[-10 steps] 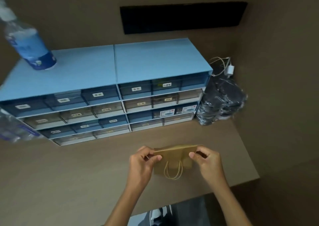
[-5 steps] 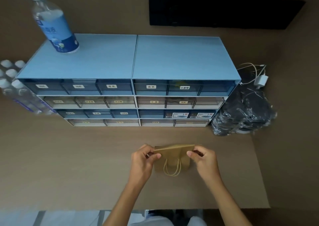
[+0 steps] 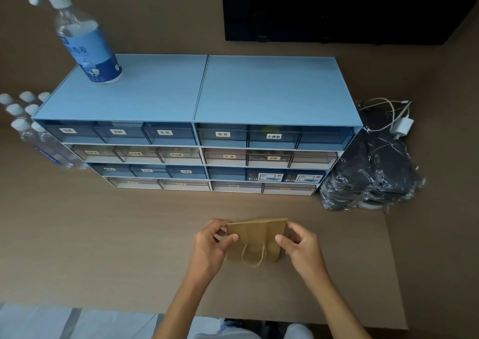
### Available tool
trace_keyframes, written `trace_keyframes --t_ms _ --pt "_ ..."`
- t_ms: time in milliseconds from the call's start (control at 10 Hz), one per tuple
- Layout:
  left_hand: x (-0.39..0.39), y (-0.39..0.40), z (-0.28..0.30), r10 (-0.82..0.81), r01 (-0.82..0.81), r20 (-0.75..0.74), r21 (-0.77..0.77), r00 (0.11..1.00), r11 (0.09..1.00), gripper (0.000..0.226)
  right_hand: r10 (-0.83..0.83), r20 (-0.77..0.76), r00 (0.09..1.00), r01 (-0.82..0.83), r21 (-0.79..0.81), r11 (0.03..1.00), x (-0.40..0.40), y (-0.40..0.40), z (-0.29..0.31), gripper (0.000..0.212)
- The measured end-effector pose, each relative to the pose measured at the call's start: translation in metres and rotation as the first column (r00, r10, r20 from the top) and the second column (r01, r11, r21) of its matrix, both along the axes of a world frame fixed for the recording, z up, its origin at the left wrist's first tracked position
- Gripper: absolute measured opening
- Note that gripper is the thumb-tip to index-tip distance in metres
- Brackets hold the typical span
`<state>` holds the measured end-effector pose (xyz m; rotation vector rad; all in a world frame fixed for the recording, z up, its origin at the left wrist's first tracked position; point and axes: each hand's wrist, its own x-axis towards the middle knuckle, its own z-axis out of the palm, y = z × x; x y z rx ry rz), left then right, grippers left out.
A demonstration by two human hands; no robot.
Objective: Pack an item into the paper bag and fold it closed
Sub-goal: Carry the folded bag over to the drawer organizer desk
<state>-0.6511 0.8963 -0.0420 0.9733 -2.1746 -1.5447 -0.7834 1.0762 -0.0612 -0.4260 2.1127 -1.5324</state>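
A small brown paper bag (image 3: 256, 237) with twine handles stands on the brown table (image 3: 116, 248), held between both hands. My left hand (image 3: 211, 245) pinches its upper left edge between thumb and fingers. My right hand (image 3: 299, 242) pinches the upper right edge the same way. The top rim of the bag is pulled slightly apart; I cannot see inside it. The handle loop hangs down the near face.
Behind the bag stands a blue drawer cabinet (image 3: 197, 121) with labelled drawers. A spray bottle (image 3: 85, 45) stands on its top left. Capped water bottles (image 3: 28, 121) sit at the left, wrapped dark items (image 3: 373, 172) and a white charger (image 3: 400, 127) at the right.
The view has swung right and down, so the cabinet sits more squarely ahead. Both hands keep the same pinch on the bag's top edges; the bag has barely moved.
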Motion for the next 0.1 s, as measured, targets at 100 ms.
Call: trace_keyframes --t_ms 100 --pt "0.0030 0.0006 0.0155 -0.023 0.023 -0.002 -0.093 1.000 0.995 0.041 0.031 0.002 1.000 -0.031 0.007 0.999 0.0009 0.0049 0.0137 0.051"
